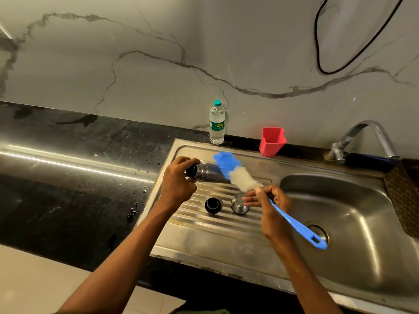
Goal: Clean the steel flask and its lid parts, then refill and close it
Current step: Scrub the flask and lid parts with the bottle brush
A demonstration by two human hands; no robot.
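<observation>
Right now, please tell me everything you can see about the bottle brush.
The bottle brush has a flat blue plastic handle with a hanging hole at its end. Its bristle head is white near the handle and blue at the tip. The right hand grips the handle just below the bristles, holding it tilted above the drainboard, its tip over the steel flask.

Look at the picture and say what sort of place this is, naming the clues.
Most likely a home kitchen, at the washing-up spot: a steel sink with a ridged draining board, a tap on a marble-look wall, and a dark stone counter.
</observation>
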